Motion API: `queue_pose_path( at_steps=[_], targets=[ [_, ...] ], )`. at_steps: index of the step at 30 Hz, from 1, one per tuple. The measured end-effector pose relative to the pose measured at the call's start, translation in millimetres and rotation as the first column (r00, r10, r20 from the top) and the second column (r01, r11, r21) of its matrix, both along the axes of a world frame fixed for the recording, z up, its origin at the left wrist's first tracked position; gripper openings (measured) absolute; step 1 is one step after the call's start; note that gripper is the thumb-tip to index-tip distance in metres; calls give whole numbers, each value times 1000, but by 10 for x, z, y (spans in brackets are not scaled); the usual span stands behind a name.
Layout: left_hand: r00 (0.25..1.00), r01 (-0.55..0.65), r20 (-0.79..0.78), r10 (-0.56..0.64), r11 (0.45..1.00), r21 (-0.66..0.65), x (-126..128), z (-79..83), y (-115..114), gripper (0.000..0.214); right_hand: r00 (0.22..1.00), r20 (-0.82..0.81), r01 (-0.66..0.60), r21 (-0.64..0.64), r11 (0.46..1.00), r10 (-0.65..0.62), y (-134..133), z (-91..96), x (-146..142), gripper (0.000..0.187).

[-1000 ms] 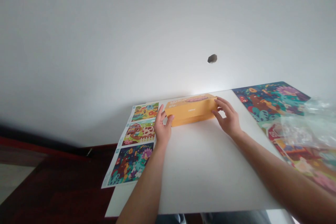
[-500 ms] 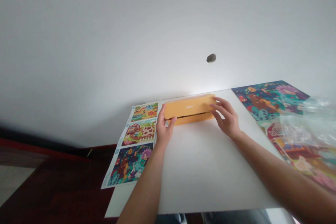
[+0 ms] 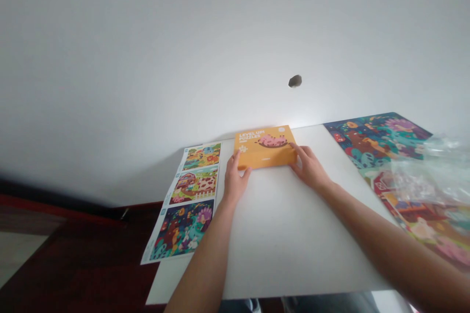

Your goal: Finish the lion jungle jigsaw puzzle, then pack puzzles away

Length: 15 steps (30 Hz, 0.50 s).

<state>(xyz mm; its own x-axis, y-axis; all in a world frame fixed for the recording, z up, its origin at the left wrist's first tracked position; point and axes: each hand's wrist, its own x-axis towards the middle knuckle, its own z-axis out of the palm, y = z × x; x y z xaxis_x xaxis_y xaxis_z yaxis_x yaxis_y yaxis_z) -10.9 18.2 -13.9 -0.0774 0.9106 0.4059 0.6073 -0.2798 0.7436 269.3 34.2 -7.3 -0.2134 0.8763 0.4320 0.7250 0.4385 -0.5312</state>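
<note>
An orange puzzle box (image 3: 265, 147) lies on the white table (image 3: 286, 234) near its far edge, its printed lid facing up and tilted toward me. My left hand (image 3: 236, 182) grips the box's near left corner, thumb on the front edge. My right hand (image 3: 308, 168) holds the near right corner, fingers curled along the side. Both forearms reach across the table from the near edge.
A sheet with three colourful pictures (image 3: 188, 200) hangs over the table's left edge. Assembled puzzle pictures (image 3: 378, 139) cover the right side, partly under a clear plastic bag (image 3: 431, 171). A white wall (image 3: 147, 58) rises behind, with a dark mark (image 3: 295, 81). Dark red floor (image 3: 73, 264) lies at the left.
The box was turned by both hands from showing its long plain side to showing its printed lid. My hands slid inward to the near corners.
</note>
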Motion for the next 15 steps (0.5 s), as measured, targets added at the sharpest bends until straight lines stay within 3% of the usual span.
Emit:
queue_pose_path(
  at_steps=[10,15],
  targets=[
    [973,37,-227,-39,999,-15,-58,-8,100,77,990,141,12,-69,998,-2,97,-84,45,88],
    [937,10,-349,-16,1000,-19,-22,-9,115,85,984,179,33,-72,997,-20,98,-44,-33,80]
  ],
)
